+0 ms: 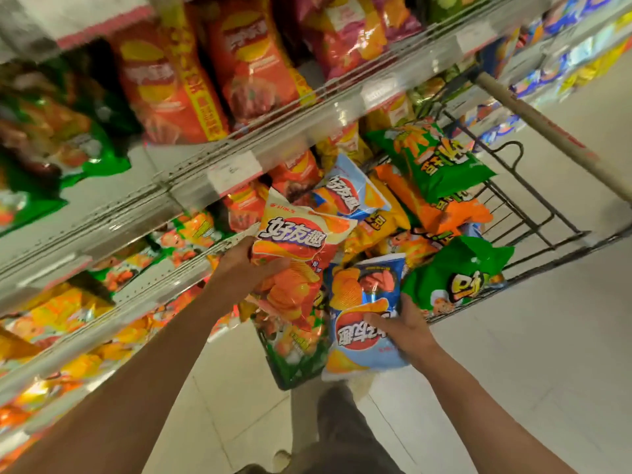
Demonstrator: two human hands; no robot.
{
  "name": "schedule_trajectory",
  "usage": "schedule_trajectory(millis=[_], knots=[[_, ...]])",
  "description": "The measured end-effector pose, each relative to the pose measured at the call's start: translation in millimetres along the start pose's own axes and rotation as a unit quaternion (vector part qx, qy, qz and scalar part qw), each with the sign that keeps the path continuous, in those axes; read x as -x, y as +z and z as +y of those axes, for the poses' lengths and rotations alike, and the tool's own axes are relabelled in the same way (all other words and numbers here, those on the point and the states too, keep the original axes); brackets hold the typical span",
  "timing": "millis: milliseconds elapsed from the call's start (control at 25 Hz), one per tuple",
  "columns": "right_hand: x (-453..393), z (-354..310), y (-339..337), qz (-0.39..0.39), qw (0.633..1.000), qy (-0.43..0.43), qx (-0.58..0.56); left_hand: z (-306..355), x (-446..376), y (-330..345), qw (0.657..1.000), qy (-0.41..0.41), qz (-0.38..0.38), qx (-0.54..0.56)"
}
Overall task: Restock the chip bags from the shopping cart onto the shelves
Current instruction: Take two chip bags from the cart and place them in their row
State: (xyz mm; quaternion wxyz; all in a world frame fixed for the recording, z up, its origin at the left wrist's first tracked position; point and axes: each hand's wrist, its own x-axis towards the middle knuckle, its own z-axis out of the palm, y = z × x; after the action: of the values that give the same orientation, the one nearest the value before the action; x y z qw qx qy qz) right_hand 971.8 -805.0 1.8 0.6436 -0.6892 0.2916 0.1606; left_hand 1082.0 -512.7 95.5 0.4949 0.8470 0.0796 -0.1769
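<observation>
Hands two, each grip round one chip bag: left hand (246, 268) red bag (294, 248), right hand (407, 326) blue bag (362, 302)

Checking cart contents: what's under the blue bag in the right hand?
Under the blue bag, held by the right hand: a green bag at the cart end and floor tiles. Anything deeper is covered.

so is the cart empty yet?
No. The cart holds a heap of chip bags; each hand grips one more.
</observation>
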Motion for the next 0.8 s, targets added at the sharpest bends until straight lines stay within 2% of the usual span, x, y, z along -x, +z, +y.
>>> schedule_trajectory(millis=[160,320,520,800], knots=[[44.9,1.7,19.9,0.032,0.998,-0.048,0.040,-43.7,57.3,-27.2,0.995,0.035,-0.001,0.094],[87.5,4.2,39.5,0.032,0.995,-0.091,0.019,-75.8,111.7,-53.5,0.989,0.077,0.019,0.127],[124.3,11.0,62.1,0.025,0.994,-0.094,0.045,-112.3,168.5,-84.9,0.984,0.050,0.085,0.149],[122.7,-7.1,101.0,-0.087,0.982,-0.154,0.071,-132.8,210.7,-119.2,0.965,-0.012,0.175,0.193]])
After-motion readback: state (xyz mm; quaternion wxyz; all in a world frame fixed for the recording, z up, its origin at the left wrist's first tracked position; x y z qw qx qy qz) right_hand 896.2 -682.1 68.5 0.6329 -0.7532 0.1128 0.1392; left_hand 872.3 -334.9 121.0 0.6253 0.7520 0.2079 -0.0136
